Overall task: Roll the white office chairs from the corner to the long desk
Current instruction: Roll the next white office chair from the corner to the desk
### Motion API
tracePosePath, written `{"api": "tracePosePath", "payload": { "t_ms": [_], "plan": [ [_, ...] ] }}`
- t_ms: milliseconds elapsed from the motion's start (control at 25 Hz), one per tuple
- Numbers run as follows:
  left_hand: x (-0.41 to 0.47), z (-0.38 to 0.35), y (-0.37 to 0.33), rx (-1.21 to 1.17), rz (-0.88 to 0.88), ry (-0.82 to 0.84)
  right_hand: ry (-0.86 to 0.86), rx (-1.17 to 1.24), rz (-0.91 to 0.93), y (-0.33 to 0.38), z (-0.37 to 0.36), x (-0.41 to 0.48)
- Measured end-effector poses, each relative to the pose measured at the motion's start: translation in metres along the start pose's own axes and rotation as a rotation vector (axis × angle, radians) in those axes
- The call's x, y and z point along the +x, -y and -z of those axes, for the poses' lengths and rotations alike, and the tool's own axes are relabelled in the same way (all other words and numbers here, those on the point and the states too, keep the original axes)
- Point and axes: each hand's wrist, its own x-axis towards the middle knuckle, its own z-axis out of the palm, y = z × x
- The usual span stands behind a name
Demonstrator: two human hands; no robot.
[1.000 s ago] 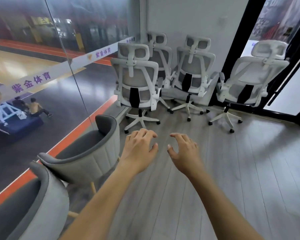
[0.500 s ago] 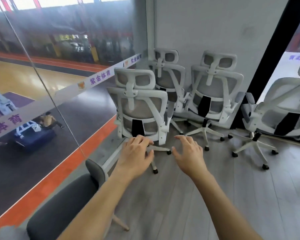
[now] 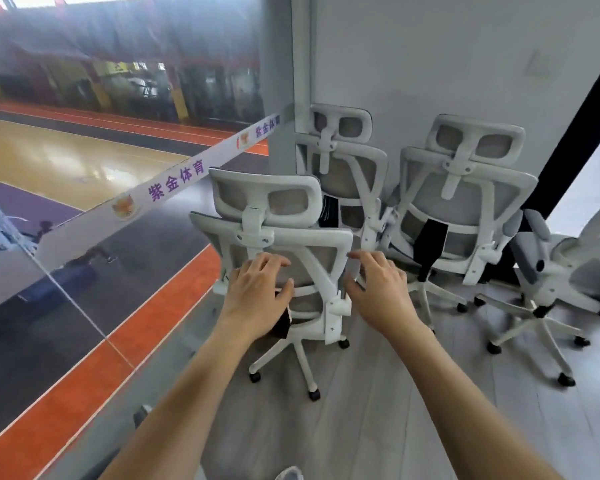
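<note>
Several white office chairs with grey mesh backs stand in the corner, backs toward me. The nearest chair (image 3: pixel 267 202) is right in front, beside the glass wall. My left hand (image 3: pixel 257 292) is spread over the lower middle of its backrest, fingers apart. My right hand (image 3: pixel 378 289) hovers at the backrest's right edge, fingers apart, holding nothing. Behind it stand a second chair (image 3: pixel 340 157) against the wall and a third chair (image 3: pixel 465 188) to its right. A fourth chair (image 3: pixel 568 278) sits at the right edge, partly cut off.
A glass wall (image 3: pixel 118 168) with a white banner runs along the left, a sports hall below it. A grey wall (image 3: pixel 430 64) closes the corner, with a black frame (image 3: pixel 575 140) to the right. Grey plank floor (image 3: pixel 413 410) lies between me and the chairs.
I have come closer to the corner. Both hands have reached forward from mid-air to the nearest chair's backrest. The grey armchairs at the lower left have left the view.
</note>
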Motion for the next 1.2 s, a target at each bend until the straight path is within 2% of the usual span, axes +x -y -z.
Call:
{"api": "tracePosePath", "payload": {
  "t_ms": [280,480,560,840,960,1200],
  "plan": [
    [0.15,-0.035,0.111,0.03,0.072,-0.038,0.019,-0.081,-0.032,0.026,-0.072,0.146],
    [0.181,-0.058,0.185,0.047,0.223,-0.026,0.174,-0.182,-0.053,0.025,-0.124,0.192],
    [0.181,-0.067,0.196,0.042,0.246,-0.012,0.143,-0.212,-0.044,0.018,-0.136,0.195],
    [0.162,-0.086,0.186,-0.088,0.15,-0.055,-0.046,-0.251,-0.011,-0.007,-0.133,0.163],
    [0.142,-0.086,0.158,-0.134,0.156,-0.037,-0.101,-0.26,-0.026,-0.025,-0.116,0.129],
    [0.117,-0.096,0.073,-0.147,0.019,0.074,-0.222,-0.256,-0.12,-0.087,-0.064,0.043]
  ]
}}
